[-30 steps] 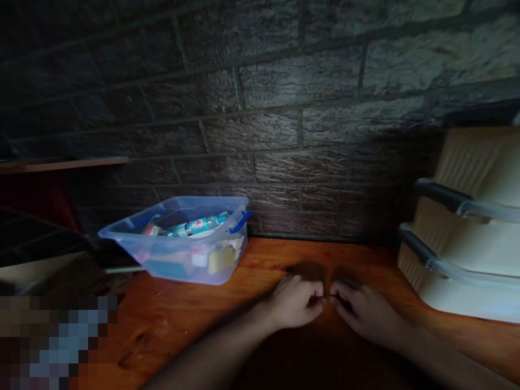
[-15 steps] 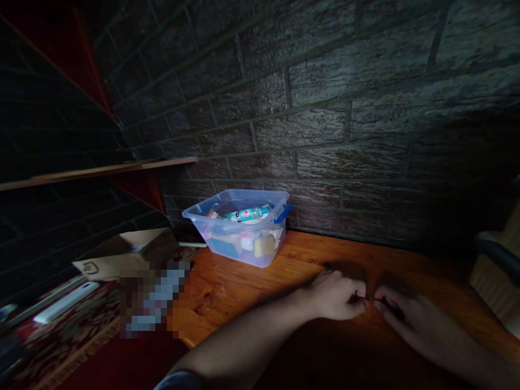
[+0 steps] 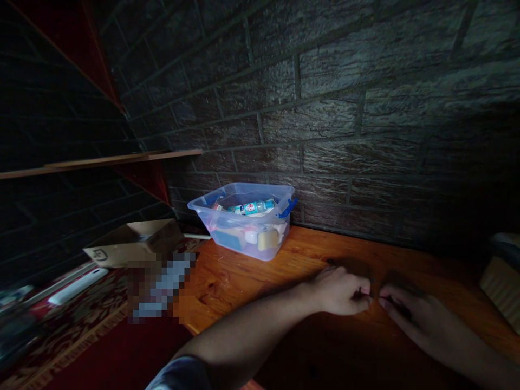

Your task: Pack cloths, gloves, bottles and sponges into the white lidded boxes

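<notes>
Bin (image 3: 209,216): clear bluish plastic, smooth tapered walls, blue latch (image 3: 288,208) on its right end. It's on the table (image 3: 239,279), at the far side by the wall (image 3: 325,116), left of and beyond both hands, touching neither. Clear bottle (image 3: 252,208) with a blue label lies on its side across the contents; pale yellow block (image 3: 268,240) shows through the near wall.

Left hand (image 3: 343,292) and right hand (image 3: 414,317) face each other low over the table, fingers curled, thumbs closed to the index fingers, narrow gap between. Can't tell if either pinches anything. Left forearm slants in from the near edge, grey-blue sleeve (image 3: 182,374); right comes from the near right.

Table is orange-brown knotty wood; wall is dark rough brick pattern. Cardboard box (image 3: 122,250) sits open at left on a patterned rug (image 3: 87,325).
</notes>
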Tool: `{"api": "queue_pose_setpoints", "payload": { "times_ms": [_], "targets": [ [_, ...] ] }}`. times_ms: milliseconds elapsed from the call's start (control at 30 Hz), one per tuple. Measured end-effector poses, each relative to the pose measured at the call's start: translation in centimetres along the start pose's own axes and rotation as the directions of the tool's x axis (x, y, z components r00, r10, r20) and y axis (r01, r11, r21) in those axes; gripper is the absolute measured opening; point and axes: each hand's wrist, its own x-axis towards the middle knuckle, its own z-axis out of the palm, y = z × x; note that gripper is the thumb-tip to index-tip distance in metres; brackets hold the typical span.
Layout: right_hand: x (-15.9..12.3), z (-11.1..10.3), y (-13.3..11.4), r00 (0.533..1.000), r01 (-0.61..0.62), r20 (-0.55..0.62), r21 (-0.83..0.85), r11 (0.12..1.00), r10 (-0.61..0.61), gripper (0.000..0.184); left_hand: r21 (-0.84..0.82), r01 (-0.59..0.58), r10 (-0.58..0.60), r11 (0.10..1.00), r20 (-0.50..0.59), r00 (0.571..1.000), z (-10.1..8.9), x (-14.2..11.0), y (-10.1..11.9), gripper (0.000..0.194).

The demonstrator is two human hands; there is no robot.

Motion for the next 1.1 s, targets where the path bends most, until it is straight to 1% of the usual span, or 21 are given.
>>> {"api": "queue_pose_setpoints", "payload": {
  "times_ms": [200, 300, 367, 400, 467, 533, 600, 700, 733, 767, 800, 833, 933, 1000, 1100],
  "targets": [
    [0.1, -0.2, -0.2, 1.000, -0.007, -0.005, -0.029, 1.000, 0.007, 0.024, 0.005, -0.013, 0.013, 1.000, -0.016, 1.000, 0.2, 0.1, -0.1, 0.017],
    [0.1, -0.2, -0.9, 0.998, 0.034, -0.047, -0.059, 0.998, -0.037, 0.023, 0.011, -0.017, 0.017, 1.000, -0.041, 0.999, -0.2, 0.2, 0.2, 0.016],
    [0.1, -0.2, -1.4, 0.994, 0.059, -0.087, -0.081, 0.995, -0.066, 0.024, 0.024, -0.013, 0.015, 1.000, -0.082, 0.997, -1.4, -0.1, 0.8, 0.016],
    [0.1, -0.3, -1.7, 0.991, 0.068, -0.109, -0.086, 0.994, -0.077, 0.024, 0.036, -0.007, 0.011, 0.999, -0.115, 0.993, -2.3, -0.5, 1.1, 0.016],
    [0.1, -0.4, -2.2, 0.985, 0.078, -0.150, -0.083, 0.993, -0.090, 0.024, 0.070, 0.017, -0.002, 0.997, -0.206, 0.979, -4.7, -1.8, 1.6, 0.016],
    [0.2, -0.7, -2.4, 0.978, 0.081, -0.185, -0.073, 0.994, -0.093, 0.023, 0.114, 0.065, -0.026, 0.991, -0.315, 0.949, -7.5, -3.7, 1.6, 0.016],
    [0.2, -0.9, -2.5, 0.972, 0.075, -0.218, -0.065, 0.995, -0.087, 0.023, 0.163, 0.154, -0.070, 0.975, -0.433, 0.899, -10.4, -6.1, 0.9, 0.018],
    [0.2, -1.2, -2.5, 0.957, 0.083, -0.274, -0.056, 0.995, -0.095, 0.024, 0.227, 0.352, -0.157, 0.908, -0.593, 0.790, -13.6, -9.4, -1.4, 0.026],
    [0.2, -1.3, -2.5, 0.951, 0.090, -0.291, -0.052, 0.995, -0.101, 0.024, 0.244, 0.417, -0.182, 0.876, -0.631, 0.754, -14.3, -10.2, -2.3, 0.029],
    [0.2, -1.4, -2.6, 0.946, 0.096, -0.306, -0.049, 0.994, -0.106, 0.024, 0.260, 0.470, -0.202, 0.843, -0.657, 0.727, -14.8, -10.9, -3.1, 0.033],
    [0.2, -1.5, -2.7, 0.942, 0.099, -0.318, -0.046, 0.994, -0.109, 0.024, 0.277, 0.512, -0.220, 0.813, -0.669, 0.710, -15.2, -11.4, -4.0, 0.037],
    [0.2, -1.5, -2.7, 0.938, 0.100, -0.329, -0.044, 0.994, -0.109, 0.024, 0.294, 0.542, -0.235, 0.787, -0.670, 0.704, -15.4, -11.7, -4.6, 0.038],
    [0.2, -1.7, -2.8, 0.932, 0.093, -0.347, -0.046, 0.995, -0.103, 0.021, 0.345, 0.580, -0.266, 0.738, -0.641, 0.720, -15.4, -11.7, -5.9, 0.027],
    [0.2, -1.8, -2.8, 0.930, 0.092, -0.353, -0.052, 0.994, -0.104, 0.020, 0.368, 0.588, -0.272, 0.720, -0.630, 0.727, -15.2, -11.3, -6.0, 0.031],
    [0.2, -1.8, -2.7, 0.929, 0.097, -0.354, -0.058, 0.994, -0.111, 0.020, 0.385, 0.595, -0.266, 0.705, -0.634, 0.726, -14.8, -10.5, -5.3, 0.036]
  ]
}}
